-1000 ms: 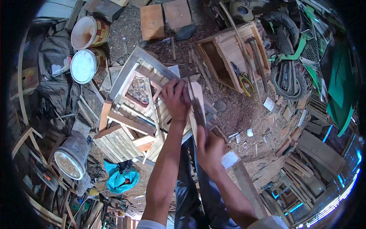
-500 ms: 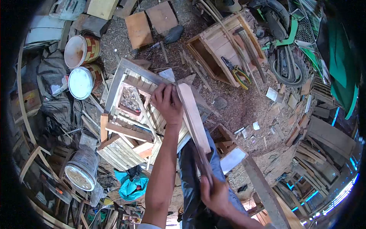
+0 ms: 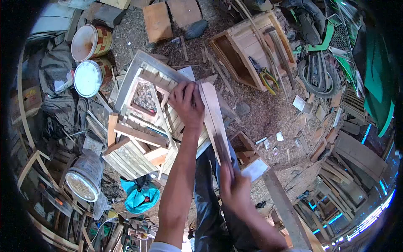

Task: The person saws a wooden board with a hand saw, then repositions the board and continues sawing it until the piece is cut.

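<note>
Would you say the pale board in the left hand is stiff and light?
Probably stiff: the board runs straight while the dark tool in the right hand lies against it. Likely light: the left hand alone steadies it.

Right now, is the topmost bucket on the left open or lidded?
Open: the bucket shows its bare inside, no lid on it.

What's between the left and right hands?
Head view: a wooden slat runs from left hand toward right hand, a dark blade lying along its lower part.
</note>
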The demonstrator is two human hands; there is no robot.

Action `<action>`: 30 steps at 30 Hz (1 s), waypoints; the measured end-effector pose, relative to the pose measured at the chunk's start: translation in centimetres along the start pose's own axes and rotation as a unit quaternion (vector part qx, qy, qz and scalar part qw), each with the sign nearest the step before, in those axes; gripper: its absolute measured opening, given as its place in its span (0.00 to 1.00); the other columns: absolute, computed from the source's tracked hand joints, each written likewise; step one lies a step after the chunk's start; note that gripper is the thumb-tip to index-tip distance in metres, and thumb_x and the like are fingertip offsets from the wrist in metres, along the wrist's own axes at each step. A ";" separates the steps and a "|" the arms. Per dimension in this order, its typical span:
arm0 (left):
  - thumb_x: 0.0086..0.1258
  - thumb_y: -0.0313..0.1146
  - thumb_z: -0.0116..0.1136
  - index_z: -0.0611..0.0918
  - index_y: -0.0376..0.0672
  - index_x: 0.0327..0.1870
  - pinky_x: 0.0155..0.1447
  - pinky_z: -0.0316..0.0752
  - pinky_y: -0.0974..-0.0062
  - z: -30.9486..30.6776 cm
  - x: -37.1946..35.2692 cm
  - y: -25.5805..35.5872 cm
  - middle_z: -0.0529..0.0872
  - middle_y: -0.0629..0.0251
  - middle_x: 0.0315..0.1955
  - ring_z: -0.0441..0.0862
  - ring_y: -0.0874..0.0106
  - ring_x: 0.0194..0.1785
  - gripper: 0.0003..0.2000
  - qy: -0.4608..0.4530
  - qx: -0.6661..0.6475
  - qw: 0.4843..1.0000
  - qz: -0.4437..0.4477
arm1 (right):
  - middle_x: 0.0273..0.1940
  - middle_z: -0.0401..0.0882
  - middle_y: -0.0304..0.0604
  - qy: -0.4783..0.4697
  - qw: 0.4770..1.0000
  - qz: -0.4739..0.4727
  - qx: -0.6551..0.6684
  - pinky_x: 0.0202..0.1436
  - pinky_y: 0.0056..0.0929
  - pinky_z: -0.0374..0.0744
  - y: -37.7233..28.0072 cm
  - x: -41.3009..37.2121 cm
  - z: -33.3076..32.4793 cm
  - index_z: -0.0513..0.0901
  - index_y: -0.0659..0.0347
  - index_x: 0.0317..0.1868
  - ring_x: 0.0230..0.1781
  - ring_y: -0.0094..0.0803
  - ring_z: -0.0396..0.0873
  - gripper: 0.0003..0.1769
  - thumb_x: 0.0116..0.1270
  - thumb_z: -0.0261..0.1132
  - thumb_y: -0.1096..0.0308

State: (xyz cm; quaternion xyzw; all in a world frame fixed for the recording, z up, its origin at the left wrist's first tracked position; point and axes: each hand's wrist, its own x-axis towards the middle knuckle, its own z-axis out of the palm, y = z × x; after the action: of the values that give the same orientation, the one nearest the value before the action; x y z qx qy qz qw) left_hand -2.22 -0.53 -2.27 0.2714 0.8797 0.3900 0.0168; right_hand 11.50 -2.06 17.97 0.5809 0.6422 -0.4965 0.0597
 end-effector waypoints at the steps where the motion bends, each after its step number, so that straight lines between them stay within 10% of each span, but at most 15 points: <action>1: 0.62 0.29 0.59 0.82 0.44 0.41 0.56 0.61 0.64 0.2 0.2 0.1 0.79 0.63 0.43 0.73 0.62 0.49 0.07 0.017 0.007 1.000 0.003 | 0.14 0.70 0.44 0.016 0.995 -0.068 -0.066 0.17 0.31 0.63 -1.4 4.1 0.8 0.76 0.69 0.24 0.18 0.18 0.70 0.19 0.71 0.55 0.64; 7: 0.60 0.28 0.61 0.82 0.44 0.41 0.55 0.63 0.63 -0.1 0.2 0.1 0.79 0.63 0.42 0.73 0.61 0.49 0.08 0.009 0.004 1.000 0.003 | 0.12 0.65 0.41 -0.017 0.999 0.023 0.039 0.17 0.29 0.61 -0.2 -4.0 -1.7 0.74 0.69 0.24 0.15 0.20 0.64 0.20 0.71 0.54 0.63; 11: 0.61 0.28 0.60 0.82 0.43 0.42 0.56 0.62 0.62 0.4 0.0 0.3 0.79 0.60 0.43 0.72 0.60 0.49 0.09 0.000 -0.025 1.000 -0.006 | 0.16 0.73 0.55 -0.087 0.994 0.066 -0.031 0.17 0.36 0.70 -0.4 -2.5 -0.7 0.77 0.70 0.44 0.13 0.43 0.77 0.12 0.68 0.57 0.68; 13: 0.61 0.28 0.60 0.82 0.43 0.42 0.56 0.62 0.62 0.5 0.3 0.5 0.79 0.60 0.43 0.72 0.60 0.50 0.09 0.015 -0.030 0.999 -0.004 | 0.15 0.73 0.54 -0.031 0.996 -0.045 -0.069 0.16 0.35 0.69 1.5 -3.1 1.2 0.77 0.71 0.45 0.10 0.37 0.73 0.13 0.69 0.57 0.67; 16: 0.61 0.28 0.59 0.82 0.42 0.43 0.56 0.63 0.62 0.5 0.0 0.3 0.79 0.59 0.42 0.72 0.59 0.49 0.09 0.016 -0.011 1.000 -0.010 | 0.12 0.63 0.34 -0.021 0.998 0.039 0.039 0.16 0.28 0.58 0.5 -2.5 -1.5 0.70 0.65 0.19 0.14 0.19 0.60 0.26 0.73 0.52 0.56; 23: 0.62 0.28 0.59 0.82 0.40 0.43 0.57 0.63 0.62 0.1 -0.2 0.1 0.78 0.58 0.44 0.72 0.59 0.50 0.09 -0.001 -0.027 1.000 -0.014 | 0.12 0.61 0.39 0.012 1.000 -0.005 0.011 0.17 0.32 0.57 -3.4 6.5 1.6 0.70 0.67 0.18 0.15 0.21 0.57 0.25 0.74 0.53 0.61; 30: 0.63 0.27 0.58 0.81 0.40 0.39 0.57 0.62 0.60 0.1 0.4 0.3 0.78 0.59 0.44 0.71 0.60 0.50 0.06 0.010 -0.016 1.000 -0.007 | 0.14 0.65 0.39 -0.023 0.999 0.000 0.027 0.19 0.29 0.62 -1.9 -1.0 -1.8 0.76 0.70 0.28 0.18 0.19 0.63 0.20 0.73 0.52 0.62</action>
State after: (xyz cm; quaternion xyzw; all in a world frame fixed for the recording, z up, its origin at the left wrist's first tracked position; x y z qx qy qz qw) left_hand -2.40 -0.12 -2.01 0.2610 0.8755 0.4064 0.0156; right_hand 11.20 -1.15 20.64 0.5707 0.6267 -0.5273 0.0587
